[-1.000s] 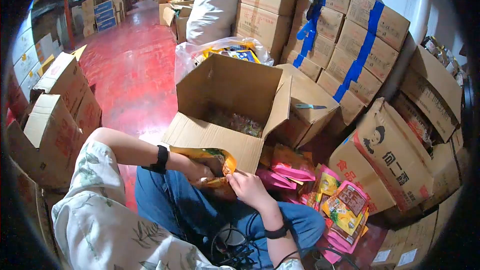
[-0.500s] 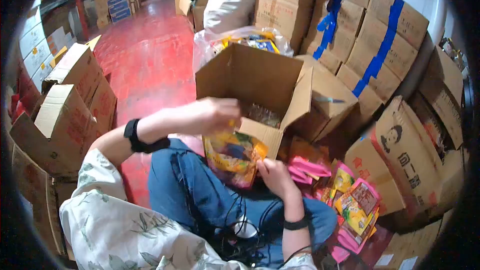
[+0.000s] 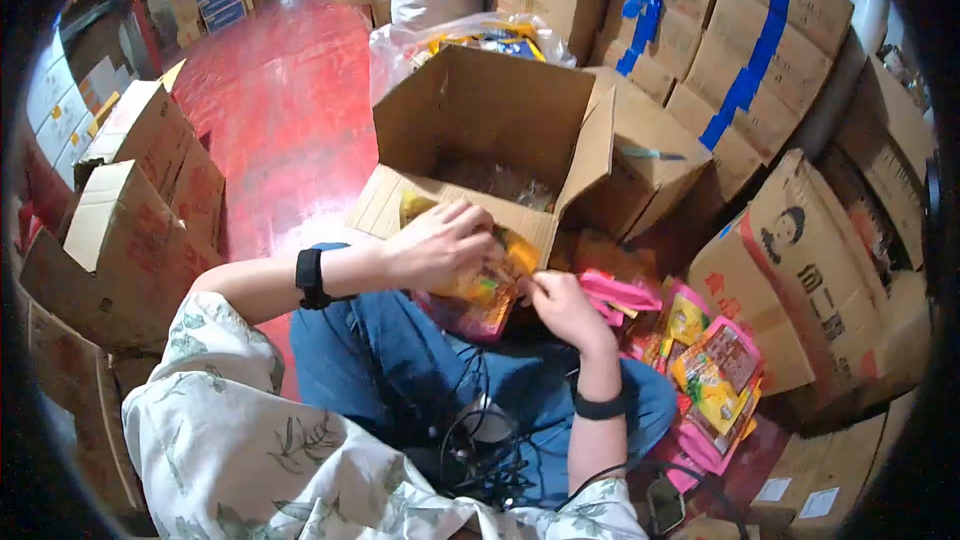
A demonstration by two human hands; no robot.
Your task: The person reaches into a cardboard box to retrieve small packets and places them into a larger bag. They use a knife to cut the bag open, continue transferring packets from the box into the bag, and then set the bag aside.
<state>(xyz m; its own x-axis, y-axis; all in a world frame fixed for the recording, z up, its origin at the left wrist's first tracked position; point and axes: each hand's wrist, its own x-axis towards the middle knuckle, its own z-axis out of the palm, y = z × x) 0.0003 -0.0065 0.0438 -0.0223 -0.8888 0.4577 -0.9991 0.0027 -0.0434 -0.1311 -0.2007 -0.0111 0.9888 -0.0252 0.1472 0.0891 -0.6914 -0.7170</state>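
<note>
A yellow and pink printed bag is over my lap, just in front of the open cardboard box. My left hand lies over its upper part with curled fingers; whatever is under those fingers is hidden. My right hand pinches the bag's right upper edge. Clear plastic pieces lie inside the box. To the right of my knee is a pile of similar pink and yellow bags.
Open cartons stand at the left on the red floor. Stacked boxes with blue tape rise at the back right. A clear sack of packets sits behind the box. Dark cables lie across my lap.
My left hand has come down from above the bag onto its upper part. My right hand keeps its pinch on the edge. The view has shifted slightly.
</note>
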